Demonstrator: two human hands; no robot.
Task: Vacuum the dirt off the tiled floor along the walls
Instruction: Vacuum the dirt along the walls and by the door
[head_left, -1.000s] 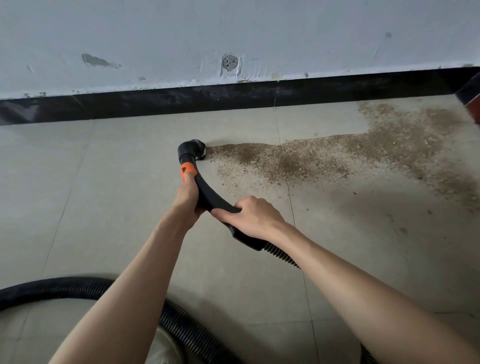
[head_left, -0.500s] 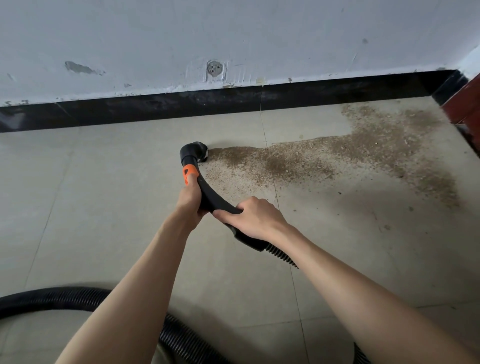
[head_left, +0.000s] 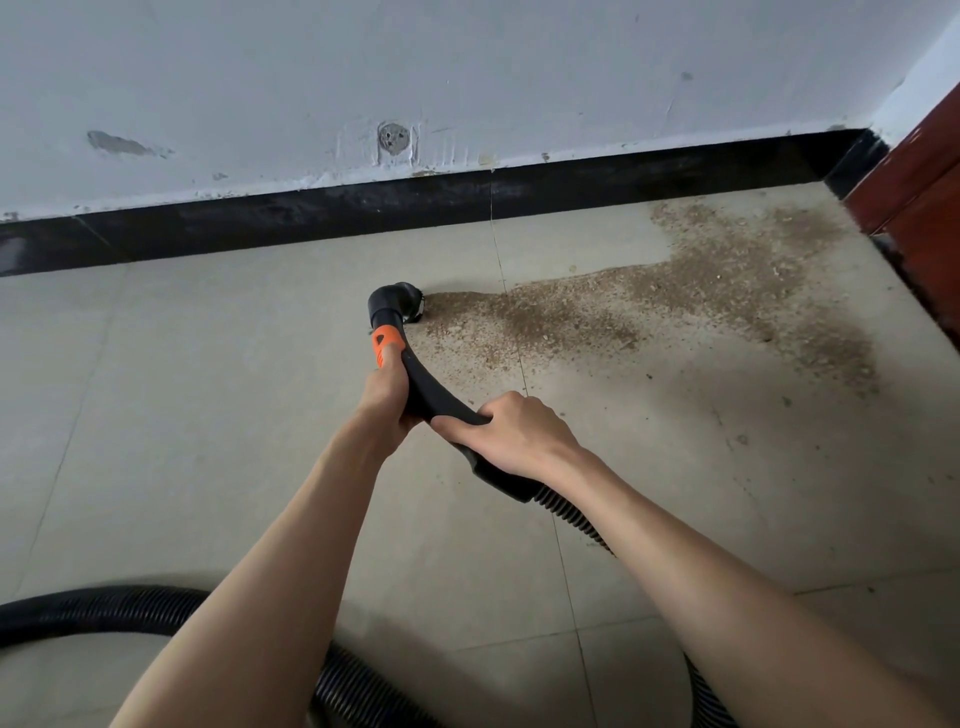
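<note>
Pale tiles of the floor (head_left: 218, 395) run up to a black skirting (head_left: 363, 208) under a scuffed white wall (head_left: 467, 62). At bottom left the ribbed hose (head_left: 104, 608) loops across the tiles. My left hand (head_left: 387, 395) has its fingers wrapped round the curved black wand (head_left: 431, 389) just below its orange collar (head_left: 387, 343); the nozzle (head_left: 397, 304) beyond them touches the dirt (head_left: 649, 306). My right hand (head_left: 519, 434) clamps the wand lower down. Dirt spreads rightward toward a red-brown door (head_left: 924, 187).
</note>
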